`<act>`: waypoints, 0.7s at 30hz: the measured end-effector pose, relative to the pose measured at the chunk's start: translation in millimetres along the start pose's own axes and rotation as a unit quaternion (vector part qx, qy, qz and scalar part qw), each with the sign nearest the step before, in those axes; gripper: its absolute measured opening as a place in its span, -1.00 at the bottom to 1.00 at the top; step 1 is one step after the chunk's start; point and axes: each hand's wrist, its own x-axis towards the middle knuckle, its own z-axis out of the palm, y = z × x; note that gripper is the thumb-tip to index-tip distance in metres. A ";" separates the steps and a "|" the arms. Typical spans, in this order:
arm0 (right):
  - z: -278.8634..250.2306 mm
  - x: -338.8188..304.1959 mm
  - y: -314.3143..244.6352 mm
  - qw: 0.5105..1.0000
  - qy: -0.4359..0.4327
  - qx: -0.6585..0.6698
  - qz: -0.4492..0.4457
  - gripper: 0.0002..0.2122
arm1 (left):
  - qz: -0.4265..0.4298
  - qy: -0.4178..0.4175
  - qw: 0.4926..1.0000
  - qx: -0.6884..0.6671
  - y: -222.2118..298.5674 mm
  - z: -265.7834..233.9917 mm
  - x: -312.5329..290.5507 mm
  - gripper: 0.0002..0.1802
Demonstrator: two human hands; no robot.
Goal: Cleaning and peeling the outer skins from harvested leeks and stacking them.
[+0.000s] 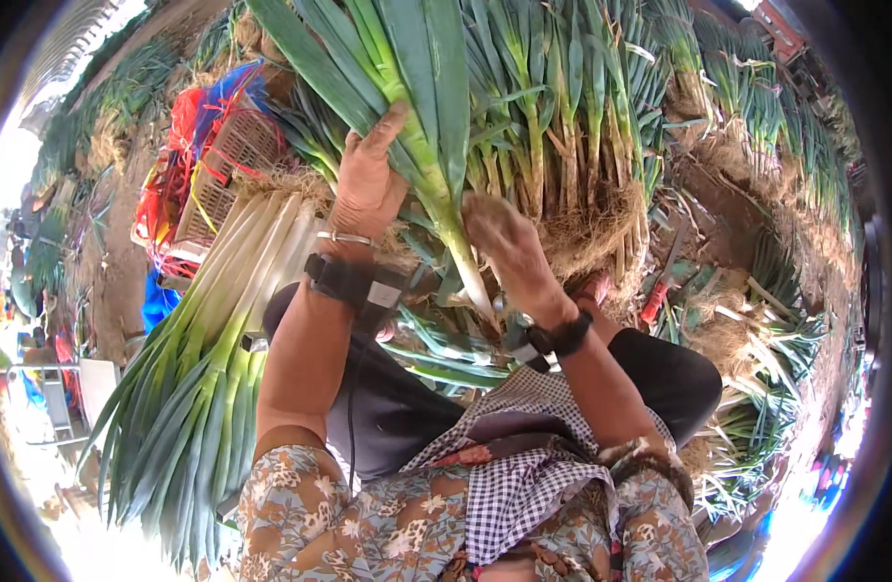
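Observation:
A large leek (453,233) slants in front of me, its green leaves fanning up past the top edge and its white root end pointing down. My left hand (370,184) is closed around it where the leaves spread, thumb lying along the stalk. Beside the lower stalk is my right hand (512,254), its fingers smeared by motion. Whether those fingers grip or only brush the stalk cannot be made out. Loose green leaves (436,354) lie beneath the root end, between my legs.
To the left, a bundle of pale-stemmed leeks (242,281) rests beside a tan crate (218,179) with red and blue plastic strips. Rooted leeks (572,136) stand close together ahead. At right are a red-handled knife (655,302) and a heap of roots and trimmings (727,330).

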 end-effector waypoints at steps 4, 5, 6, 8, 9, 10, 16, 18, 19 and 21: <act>4.2 26.5 -11.2 0.983 -0.024 0.184 0.006 -0.67 | 0.010 0.017 0.999 0.044 -5.1 26.4 -11.6 -0.60; 2.8 29.3 -10.8 0.984 -0.052 0.168 0.020 -0.66 | -0.001 0.007 0.999 0.049 -3.3 28.3 -13.1 -0.61; -0.2 30.0 -10.9 0.984 -0.051 0.169 0.021 -0.66 | -0.003 0.008 0.999 0.050 -3.1 31.0 -13.7 -0.61; 1.9 31.0 -13.8 0.968 -0.089 0.233 0.037 -0.67 | -0.004 0.000 0.999 0.051 -2.6 25.3 -17.0 -0.60; 4.2 32.5 -10.1 0.967 -0.089 0.233 0.042 -0.67 | -0.007 0.003 0.999 0.049 -4.5 22.0 -18.3 -0.60; 4.3 33.7 -7.7 0.966 -0.092 0.243 0.020 -0.70 | -0.005 -0.006 0.998 0.062 -7.1 23.3 -18.3 -0.56; -1.1 31.4 26.5 0.945 -0.061 0.284 0.148 -0.74 | -0.072 -0.066 0.994 0.053 -22.2 31.2 -20.9 -0.47; 2.3 25.3 40.1 0.919 -0.053 0.311 0.235 -0.75 | -0.099 -0.085 0.991 0.022 -26.6 30.7 -21.9 -0.42; 8.5 13.0 42.0 0.911 -0.056 0.313 0.263 -0.74 | -0.110 -0.098 0.989 0.017 -30.7 24.0 -22.8 -0.38; 16.8 -2.9 49.6 0.939 -0.087 0.130 0.308 -0.74 | -0.117 -0.111 0.987 0.018 -29.0 22.4 -22.6 -0.35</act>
